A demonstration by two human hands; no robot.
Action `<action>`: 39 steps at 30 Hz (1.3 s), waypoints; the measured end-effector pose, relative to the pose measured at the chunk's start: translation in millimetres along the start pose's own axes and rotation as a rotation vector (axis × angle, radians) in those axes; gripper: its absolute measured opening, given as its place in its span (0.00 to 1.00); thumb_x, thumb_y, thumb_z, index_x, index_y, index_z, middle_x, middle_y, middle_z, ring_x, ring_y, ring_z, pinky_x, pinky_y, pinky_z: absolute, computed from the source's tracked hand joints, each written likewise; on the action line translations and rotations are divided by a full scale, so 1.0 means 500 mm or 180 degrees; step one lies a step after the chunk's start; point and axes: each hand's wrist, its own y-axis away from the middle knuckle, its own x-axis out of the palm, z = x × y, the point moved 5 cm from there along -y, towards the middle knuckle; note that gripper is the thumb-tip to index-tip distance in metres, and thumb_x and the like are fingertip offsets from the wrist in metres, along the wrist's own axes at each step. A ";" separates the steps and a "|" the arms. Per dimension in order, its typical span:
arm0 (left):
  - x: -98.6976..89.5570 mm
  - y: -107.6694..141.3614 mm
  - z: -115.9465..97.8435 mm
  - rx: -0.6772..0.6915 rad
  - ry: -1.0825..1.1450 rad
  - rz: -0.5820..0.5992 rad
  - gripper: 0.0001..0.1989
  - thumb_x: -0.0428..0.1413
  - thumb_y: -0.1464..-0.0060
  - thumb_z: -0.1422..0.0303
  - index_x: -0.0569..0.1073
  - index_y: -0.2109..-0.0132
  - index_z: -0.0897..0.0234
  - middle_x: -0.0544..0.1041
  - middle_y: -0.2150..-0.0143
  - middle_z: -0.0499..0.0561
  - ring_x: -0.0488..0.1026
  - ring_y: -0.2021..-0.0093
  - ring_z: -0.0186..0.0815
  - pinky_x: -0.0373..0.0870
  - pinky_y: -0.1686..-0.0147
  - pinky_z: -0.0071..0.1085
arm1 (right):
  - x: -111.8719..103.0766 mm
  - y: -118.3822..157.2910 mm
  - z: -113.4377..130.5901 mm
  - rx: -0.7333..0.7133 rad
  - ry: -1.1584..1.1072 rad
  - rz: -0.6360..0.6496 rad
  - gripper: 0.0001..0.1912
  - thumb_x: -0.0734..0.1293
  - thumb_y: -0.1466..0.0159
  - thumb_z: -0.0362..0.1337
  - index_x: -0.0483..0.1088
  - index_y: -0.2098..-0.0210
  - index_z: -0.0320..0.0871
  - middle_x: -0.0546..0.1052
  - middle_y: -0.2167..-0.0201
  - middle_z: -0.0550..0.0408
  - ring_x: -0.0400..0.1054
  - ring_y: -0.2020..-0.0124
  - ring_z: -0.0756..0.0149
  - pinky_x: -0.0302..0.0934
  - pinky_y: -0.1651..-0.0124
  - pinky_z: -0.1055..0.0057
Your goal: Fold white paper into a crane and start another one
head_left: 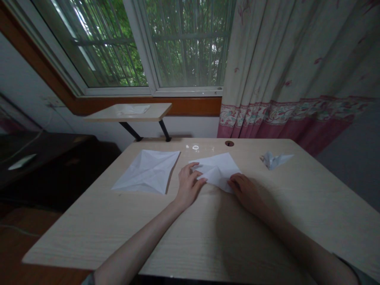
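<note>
Two bare hands press a folded white sheet [218,170] flat on the bench [74,237]: the left hand [188,186] and right hand [245,192] have fingers resting on its near edges, unpinched. A creased open sheet [147,172] lies left, a folded paper figure [274,160] right.

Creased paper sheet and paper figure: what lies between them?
Head view: the folded white paper beneath the left hand and right hand lies between the creased sheet and the paper figure.

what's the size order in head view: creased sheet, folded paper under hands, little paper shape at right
Largest: the flat creased white paper sheet. Then the folded white paper. Smallest: the small white paper shape.
</note>
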 end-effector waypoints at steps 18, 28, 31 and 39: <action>0.004 -0.011 0.015 -0.0121 -0.0305 0.0163 0.12 0.54 0.35 0.64 0.75 0.67 0.61 0.77 0.52 0.51 0.71 0.49 0.42 0.60 0.44 0.47 | -0.002 -0.001 -0.001 0.0005 0.0046 -0.0068 0.13 0.58 0.28 0.37 0.67 0.69 0.46 0.76 0.68 0.52 0.71 0.66 0.62 0.62 0.61 0.67; -0.018 -0.008 0.016 -0.0300 -0.0590 -0.0317 0.09 0.51 0.34 0.65 0.72 0.63 0.60 0.76 0.53 0.52 0.70 0.50 0.44 0.62 0.46 0.47 | -0.008 0.003 0.014 -0.0150 -0.0166 -0.0117 0.08 0.59 0.29 0.37 0.69 0.62 0.45 0.77 0.60 0.49 0.72 0.56 0.59 0.65 0.51 0.63; -0.023 -0.008 0.014 -0.0277 -0.0665 -0.0463 0.08 0.51 0.34 0.64 0.70 0.61 0.60 0.76 0.52 0.53 0.70 0.51 0.45 0.63 0.48 0.46 | -0.007 0.003 0.014 -0.0126 -0.0176 -0.0057 0.09 0.59 0.30 0.37 0.70 0.61 0.45 0.77 0.59 0.48 0.72 0.56 0.58 0.65 0.51 0.62; -0.026 0.003 -0.029 0.0430 -0.0533 -0.0712 0.17 0.56 0.37 0.65 0.63 0.44 0.63 0.69 0.43 0.60 0.65 0.43 0.48 0.63 0.44 0.49 | 0.006 0.005 0.004 0.0055 -0.0277 0.0180 0.11 0.59 0.30 0.38 0.70 0.53 0.44 0.77 0.53 0.47 0.72 0.51 0.56 0.64 0.47 0.57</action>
